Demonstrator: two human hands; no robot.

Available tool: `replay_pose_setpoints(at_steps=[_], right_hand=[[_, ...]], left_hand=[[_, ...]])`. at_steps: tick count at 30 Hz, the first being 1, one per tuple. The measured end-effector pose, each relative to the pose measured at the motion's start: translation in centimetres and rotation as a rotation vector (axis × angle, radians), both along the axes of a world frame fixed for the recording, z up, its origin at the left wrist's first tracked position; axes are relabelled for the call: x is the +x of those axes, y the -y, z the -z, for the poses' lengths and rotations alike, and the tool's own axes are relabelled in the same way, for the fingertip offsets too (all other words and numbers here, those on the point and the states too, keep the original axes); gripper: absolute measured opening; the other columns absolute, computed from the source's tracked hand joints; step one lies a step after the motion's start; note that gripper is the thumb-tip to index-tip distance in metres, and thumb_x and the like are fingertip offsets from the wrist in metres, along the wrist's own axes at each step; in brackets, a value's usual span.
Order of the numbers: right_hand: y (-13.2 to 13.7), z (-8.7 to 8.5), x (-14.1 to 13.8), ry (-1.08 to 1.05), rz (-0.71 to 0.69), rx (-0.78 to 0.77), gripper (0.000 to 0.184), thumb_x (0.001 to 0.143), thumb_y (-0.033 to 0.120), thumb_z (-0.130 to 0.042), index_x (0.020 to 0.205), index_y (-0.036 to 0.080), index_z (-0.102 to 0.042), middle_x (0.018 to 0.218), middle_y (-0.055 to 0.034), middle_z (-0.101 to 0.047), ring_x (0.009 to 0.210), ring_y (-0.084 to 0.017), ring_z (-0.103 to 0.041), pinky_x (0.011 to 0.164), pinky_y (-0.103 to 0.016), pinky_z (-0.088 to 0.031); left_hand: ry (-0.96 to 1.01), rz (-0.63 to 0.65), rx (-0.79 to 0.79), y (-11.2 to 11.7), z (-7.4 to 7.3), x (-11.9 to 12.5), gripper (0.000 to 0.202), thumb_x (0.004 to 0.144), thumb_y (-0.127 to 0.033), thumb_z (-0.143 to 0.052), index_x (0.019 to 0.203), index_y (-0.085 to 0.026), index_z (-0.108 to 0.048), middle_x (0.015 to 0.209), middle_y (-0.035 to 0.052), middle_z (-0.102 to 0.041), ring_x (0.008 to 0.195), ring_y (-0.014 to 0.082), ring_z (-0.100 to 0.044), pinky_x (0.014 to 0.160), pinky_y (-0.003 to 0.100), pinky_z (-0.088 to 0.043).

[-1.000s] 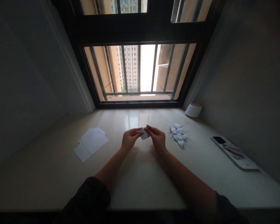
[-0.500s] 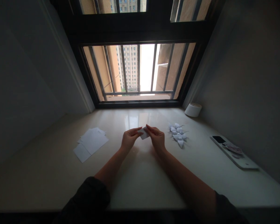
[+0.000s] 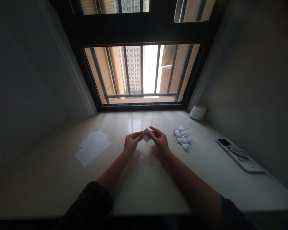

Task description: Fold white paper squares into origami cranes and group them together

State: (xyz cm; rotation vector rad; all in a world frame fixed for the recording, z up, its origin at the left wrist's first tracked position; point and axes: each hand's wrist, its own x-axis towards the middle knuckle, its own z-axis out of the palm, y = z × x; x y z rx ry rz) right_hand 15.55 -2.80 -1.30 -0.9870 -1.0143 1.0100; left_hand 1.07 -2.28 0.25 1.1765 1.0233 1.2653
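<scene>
The left edge of the small folded paper square (image 3: 147, 136) is pinched between the thumb and fingers of the left hand (image 3: 131, 142), closed with no visible gap. Its right side is pressed by the thumb of the right hand (image 3: 161, 141), whose index finger is extended beyond it; whether the paper is touched by that fingertip cannot be told. The square is held with one corner towards the near side, above the middle of the pale windowsill (image 3: 144, 191). To the left, white paper sheets (image 3: 97, 145) are spread in an overlapping pile. Just right of the right hand, origami figures (image 3: 183, 137) with thin points are clustered. Farther right, a smartphone (image 3: 240, 156) is laid with its camera side up; a white tapered cylinder (image 3: 198, 112) is placed at the far right, near the dark-framed window (image 3: 144, 107).
</scene>
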Motion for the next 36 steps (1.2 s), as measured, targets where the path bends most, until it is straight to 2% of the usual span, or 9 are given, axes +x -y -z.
replay_pose_setpoints(at_steps=[2, 4, 12, 16, 20, 25, 28, 32, 36], right_hand=[[-0.05, 0.06, -0.04, -0.079, -0.047, -0.015, 0.053, 0.059, 0.04, -0.077, 0.106, 0.019, -0.066, 0.082, -0.0045, -0.071, 0.074, -0.02, -0.065, 0.071, -0.034, -0.05], [-0.01, 0.03, -0.06, -0.108, -0.031, -0.013, 0.051, 0.057, 0.039, -0.078, 0.102, 0.018, -0.067, 0.078, -0.0039, -0.071, 0.071, -0.019, -0.065, 0.069, -0.033, -0.05], [0.16, -0.35, -0.01, -0.059, 0.02, 0.014, 0.046, 0.057, 0.041, -0.078, 0.097, 0.019, -0.068, 0.075, -0.0031, -0.07, 0.066, -0.018, -0.063, 0.062, -0.031, -0.049], [0.05, -0.24, 0.01, 0.055, 0.027, 0.037, 0.037, 0.06, 0.042, -0.076, 0.089, 0.018, -0.071, 0.069, -0.0022, -0.068, 0.06, -0.016, -0.058, 0.057, -0.029, -0.046], [-0.02, -0.14, 0.03, 0.1, 0.032, 0.051, 0.038, 0.061, 0.042, -0.076, 0.09, 0.018, -0.072, 0.075, -0.0038, -0.07, 0.064, -0.016, -0.059, 0.058, -0.029, -0.046], [-0.13, -0.16, 0.1, 0.018, -0.042, -0.008, 0.05, 0.057, 0.041, -0.078, 0.101, 0.018, -0.069, 0.082, -0.0048, -0.072, 0.071, -0.019, -0.063, 0.064, -0.031, -0.049], [-0.21, -0.11, 0.16, -0.073, -0.099, -0.073, 0.052, 0.054, 0.04, -0.079, 0.1, 0.017, -0.069, 0.084, -0.006, -0.073, 0.075, -0.021, -0.065, 0.069, -0.033, -0.05], [-0.18, -0.23, 0.3, -0.112, -0.065, -0.084, 0.047, 0.053, 0.039, -0.08, 0.093, 0.016, -0.071, 0.083, -0.007, -0.073, 0.077, -0.022, -0.066, 0.073, -0.035, -0.051], [-0.06, -0.53, 0.41, -0.112, -0.047, -0.084, 0.045, 0.051, 0.04, -0.081, 0.089, 0.016, -0.073, 0.085, -0.008, -0.073, 0.08, -0.024, -0.067, 0.077, -0.038, -0.051]], left_hand=[[0.009, -0.003, 0.005, 0.03, 0.07, 0.03, 0.039, 0.061, -0.039, -0.077, 0.092, -0.015, -0.073, 0.086, 0.0084, -0.073, 0.079, 0.0195, -0.064, 0.074, 0.031, -0.048], [-0.002, 0.021, 0.0, 0.06, 0.14, 0.05, 0.04, 0.06, -0.039, -0.077, 0.092, -0.015, -0.073, 0.087, 0.009, -0.073, 0.08, 0.0204, -0.064, 0.075, 0.032, -0.048], [-0.022, 0.105, -0.047, 0.14, 0.0, 0.0, 0.041, 0.06, -0.038, -0.078, 0.093, -0.015, -0.072, 0.087, 0.0089, -0.073, 0.081, 0.0202, -0.064, 0.074, 0.031, -0.047], [-0.038, 0.036, -0.054, 0.0, -0.09, -0.18, 0.039, 0.064, -0.043, -0.074, 0.091, -0.014, -0.073, 0.083, 0.0083, -0.072, 0.077, 0.0182, -0.063, 0.071, 0.029, -0.048], [-0.033, 0.015, -0.038, -0.09, 0.05, -0.19, 0.038, 0.062, -0.04, -0.076, 0.089, -0.015, -0.073, 0.083, 0.0078, -0.072, 0.075, 0.0174, -0.063, 0.068, 0.028, -0.048], [-0.024, -0.045, -0.006, -0.28, 0.38, -0.06, 0.037, 0.062, -0.04, -0.075, 0.088, -0.014, -0.073, 0.083, 0.0083, -0.072, 0.073, 0.0172, -0.063, 0.066, 0.028, -0.048], [-0.008, -0.076, 0.003, -0.44, 0.55, -0.07, 0.038, 0.062, -0.042, -0.075, 0.089, -0.014, -0.073, 0.083, 0.0082, -0.072, 0.074, 0.0171, -0.063, 0.067, 0.028, -0.048], [-0.016, -0.026, -0.034, -0.43, 0.54, -0.18, 0.04, 0.061, -0.042, -0.076, 0.09, -0.014, -0.073, 0.084, 0.0084, -0.072, 0.074, 0.0172, -0.063, 0.069, 0.028, -0.048], [-0.069, 0.108, -0.082, -0.23, 0.51, -0.35, 0.041, 0.063, -0.043, -0.075, 0.091, -0.014, -0.073, 0.083, 0.0097, -0.072, 0.077, 0.0192, -0.065, 0.07, 0.029, -0.048]])
